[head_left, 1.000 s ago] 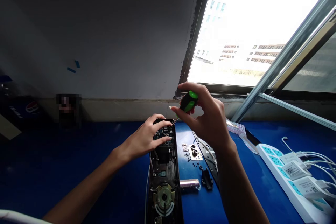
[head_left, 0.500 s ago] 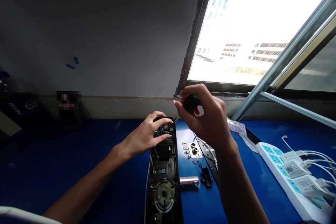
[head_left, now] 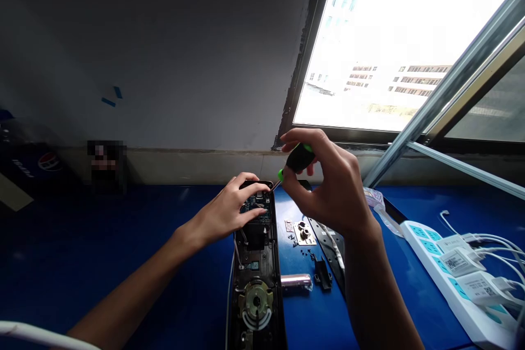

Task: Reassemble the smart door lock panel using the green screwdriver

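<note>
At the far left of the frame we see a dark blue carton (head_left: 28, 172). Around the lower middle, our left hand (head_left: 226, 206) lies over the upper end of a long black casing (head_left: 266, 254), thumb and forefinger spread wide above a circuit board (head_left: 255, 206); the casing runs down to the bottom edge. Just right of it, on the blue tabletop (head_left: 309, 322), lie a pinkish cylinder (head_left: 296, 283), a metal plate (head_left: 304, 235) and a black bracket (head_left: 322, 273). Above these, our right hand (head_left: 330, 186) has its fingers wrapped around a green-and-black screwdriver (head_left: 298, 158), whose shaft slants down-left to the casing's upper right corner; we cannot tell whether its tip touches. Toward the lower right, a white power strip (head_left: 441, 284) holds plugged-in adapters (head_left: 457, 263).
</note>
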Available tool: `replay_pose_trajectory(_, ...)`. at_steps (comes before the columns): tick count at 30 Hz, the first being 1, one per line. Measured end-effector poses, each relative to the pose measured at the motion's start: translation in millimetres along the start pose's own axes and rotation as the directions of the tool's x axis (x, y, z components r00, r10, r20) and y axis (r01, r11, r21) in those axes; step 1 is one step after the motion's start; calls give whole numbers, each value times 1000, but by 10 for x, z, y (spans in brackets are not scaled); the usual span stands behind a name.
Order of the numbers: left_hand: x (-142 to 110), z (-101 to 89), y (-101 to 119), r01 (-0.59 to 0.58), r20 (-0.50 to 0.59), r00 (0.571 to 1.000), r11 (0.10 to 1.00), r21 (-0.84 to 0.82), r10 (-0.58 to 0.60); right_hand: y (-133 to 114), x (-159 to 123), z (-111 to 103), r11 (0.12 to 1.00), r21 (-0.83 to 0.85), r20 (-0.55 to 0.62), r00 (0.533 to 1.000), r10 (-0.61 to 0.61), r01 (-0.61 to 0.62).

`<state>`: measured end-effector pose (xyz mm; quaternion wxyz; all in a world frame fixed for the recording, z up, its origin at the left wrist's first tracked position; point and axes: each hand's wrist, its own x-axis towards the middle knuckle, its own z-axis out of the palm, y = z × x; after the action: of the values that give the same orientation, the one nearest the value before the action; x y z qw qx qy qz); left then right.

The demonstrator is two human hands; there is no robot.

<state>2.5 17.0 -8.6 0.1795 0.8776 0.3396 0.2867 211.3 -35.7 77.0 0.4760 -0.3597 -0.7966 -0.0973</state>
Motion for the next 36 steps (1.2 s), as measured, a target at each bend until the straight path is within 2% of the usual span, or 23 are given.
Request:
replay_pose_trajectory(4, -3, -4, 5, 7, 3, 1000, 1000, 9, -7, 57, -13, -4, 996, -88, -90, 996, 25, -33)
replay_pose_trajectory(9, -15, -3, 0, 12, 5, 1000, 1000, 16, -12, 42, -16, 1, 1000, -5, 0, 1000, 28, -28)
replay_pose_trajectory(14, -18, 5, -5, -2, -5, 1000, 1000, 7, 2, 31, -17, 7, 998, -27, -35, 998, 54, -55)
replay_pose_trajectory(21, -10, 8, -3, -1, 5, 1000, 1000, 9, 1, 37, -14, -20, 996, -66, -4, 999, 52, -52)
replay_pose_trajectory(28, -10, -4, -2, -7, 0, 1000, 1000, 7, 7, 54, -10, -39, 1000, -9, 54, 998, 25, -25)
replay_pose_trajectory(32, -16, -1, -5, -11, -2, 1000, 1000, 7, 11, 59, -17, -34, 999, -40, 19, 999, 37, -36)
replay_pose_trajectory(36, -20, 3, -8, -18, -5, 1000, 1000, -1, 18, 68, -17, -30, 999, 19, 21, 999, 49, -50)
